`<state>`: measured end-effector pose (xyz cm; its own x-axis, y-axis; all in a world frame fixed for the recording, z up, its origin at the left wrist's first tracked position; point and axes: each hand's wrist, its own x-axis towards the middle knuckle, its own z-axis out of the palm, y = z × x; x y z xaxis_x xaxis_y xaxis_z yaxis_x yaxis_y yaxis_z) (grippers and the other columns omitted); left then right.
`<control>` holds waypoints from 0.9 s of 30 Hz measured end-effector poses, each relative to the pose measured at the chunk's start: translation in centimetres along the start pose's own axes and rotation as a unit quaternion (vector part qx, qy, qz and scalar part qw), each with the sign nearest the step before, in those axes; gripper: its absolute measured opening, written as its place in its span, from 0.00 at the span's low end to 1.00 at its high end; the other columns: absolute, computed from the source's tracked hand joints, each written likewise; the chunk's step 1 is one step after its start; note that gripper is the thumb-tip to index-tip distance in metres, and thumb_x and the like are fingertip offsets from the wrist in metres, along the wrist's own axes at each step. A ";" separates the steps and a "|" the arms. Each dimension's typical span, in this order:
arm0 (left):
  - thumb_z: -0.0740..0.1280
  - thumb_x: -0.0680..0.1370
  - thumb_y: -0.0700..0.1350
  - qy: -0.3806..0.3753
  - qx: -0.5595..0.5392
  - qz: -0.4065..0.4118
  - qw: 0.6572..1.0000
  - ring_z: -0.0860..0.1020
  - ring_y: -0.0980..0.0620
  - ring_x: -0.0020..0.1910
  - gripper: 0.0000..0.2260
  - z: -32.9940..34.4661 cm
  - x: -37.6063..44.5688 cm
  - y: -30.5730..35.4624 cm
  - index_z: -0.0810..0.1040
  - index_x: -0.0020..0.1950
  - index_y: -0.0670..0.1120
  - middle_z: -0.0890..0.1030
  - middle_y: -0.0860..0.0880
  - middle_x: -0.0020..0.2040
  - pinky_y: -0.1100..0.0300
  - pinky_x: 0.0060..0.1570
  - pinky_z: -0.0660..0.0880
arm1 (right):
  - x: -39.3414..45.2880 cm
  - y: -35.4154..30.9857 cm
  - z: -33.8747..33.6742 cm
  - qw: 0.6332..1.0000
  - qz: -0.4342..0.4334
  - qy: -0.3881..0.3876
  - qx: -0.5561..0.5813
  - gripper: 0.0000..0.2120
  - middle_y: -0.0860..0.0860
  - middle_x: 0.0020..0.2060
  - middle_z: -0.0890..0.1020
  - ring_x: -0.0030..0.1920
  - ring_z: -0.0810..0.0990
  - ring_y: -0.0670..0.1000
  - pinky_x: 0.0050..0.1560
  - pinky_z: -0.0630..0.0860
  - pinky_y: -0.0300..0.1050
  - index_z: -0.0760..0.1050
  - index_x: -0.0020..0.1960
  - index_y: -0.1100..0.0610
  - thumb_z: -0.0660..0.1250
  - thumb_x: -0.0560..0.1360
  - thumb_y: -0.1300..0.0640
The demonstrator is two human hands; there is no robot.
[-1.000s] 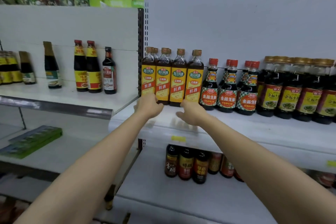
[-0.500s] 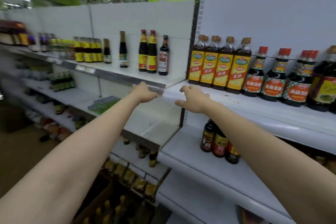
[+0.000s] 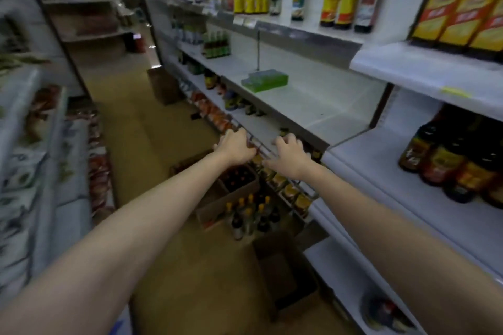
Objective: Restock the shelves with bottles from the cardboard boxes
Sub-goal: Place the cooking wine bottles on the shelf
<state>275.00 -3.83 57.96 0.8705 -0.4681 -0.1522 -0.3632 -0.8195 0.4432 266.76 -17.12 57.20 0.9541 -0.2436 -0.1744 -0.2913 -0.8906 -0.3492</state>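
Both my arms reach forward over the aisle. My left hand (image 3: 236, 146) and my right hand (image 3: 289, 153) hover with loosely curled fingers and hold nothing. Below them on the floor stands an open cardboard box (image 3: 217, 207) with several dark bottles (image 3: 251, 215) with yellow caps. A second box of dark bottles (image 3: 239, 179) sits just behind it. An empty-looking cardboard box (image 3: 285, 269) lies nearer to me. On the white shelves to the right stand yellow-labelled bottles (image 3: 462, 5) and dark sauce bottles (image 3: 446, 160).
A green flat pack (image 3: 265, 79) lies on a mostly bare shelf (image 3: 313, 106). Another brown box (image 3: 163, 87) stands farther down the aisle. Packaged goods fill the left shelving (image 3: 46, 149). The yellowish floor (image 3: 141, 144) runs between the two shelf rows.
My view has swung left and down from the bottle shelf to the aisle floor. Both hands have come away from the shelf edge and now hang over the boxes.
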 end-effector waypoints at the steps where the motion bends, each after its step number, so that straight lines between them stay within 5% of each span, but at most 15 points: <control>1: 0.65 0.77 0.53 -0.002 0.000 -0.014 1.000 0.70 0.39 0.61 0.13 -0.1 -0.2 -1.5 0.67 0.54 0.48 0.69 0.41 0.63 0.43 0.60 0.70 | 0.4 -0.6 1.2 1.000 -0.003 -0.017 -0.002 0.30 0.57 0.74 0.52 0.74 0.52 0.62 0.69 0.61 0.63 0.57 0.74 0.54 0.61 0.78 0.41; 8: 0.65 0.77 0.54 0.005 -0.038 -0.096 0.995 0.71 0.40 0.61 0.20 0.2 1.7 -11.0 0.68 0.65 0.45 0.67 0.41 0.65 0.44 0.61 0.71 | 6.1 -6.2 5.0 0.998 -0.029 -0.049 -0.019 0.27 0.56 0.69 0.58 0.71 0.56 0.60 0.68 0.64 0.60 0.60 0.70 0.54 0.62 0.78 0.42; 17: 0.66 0.76 0.52 0.018 -0.056 -0.155 0.986 0.73 0.40 0.59 0.21 -2.5 8.4 -23.0 0.69 0.65 0.44 0.71 0.40 0.63 0.51 0.56 0.74 | 16.0 -16.6 9.1 0.994 -0.064 -0.088 -0.029 0.27 0.56 0.71 0.57 0.72 0.55 0.61 0.69 0.60 0.62 0.58 0.74 0.53 0.62 0.79 0.45; 27: 0.65 0.77 0.51 -0.005 -0.040 -0.174 0.984 0.72 0.42 0.61 0.19 -3.6 17.6 -27.7 0.69 0.65 0.45 0.68 0.41 0.64 0.54 0.55 0.71 | 27.4 -19.0 10.6 0.991 -0.086 -0.102 -0.028 0.27 0.56 0.70 0.58 0.71 0.57 0.60 0.69 0.61 0.62 0.59 0.73 0.54 0.64 0.78 0.47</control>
<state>301.51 11.81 46.19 0.9339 -0.1665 -0.3163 -0.0153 -0.9027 0.4299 297.66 -2.83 49.28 0.9532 -0.0093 -0.3021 -0.1165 -0.9336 -0.3390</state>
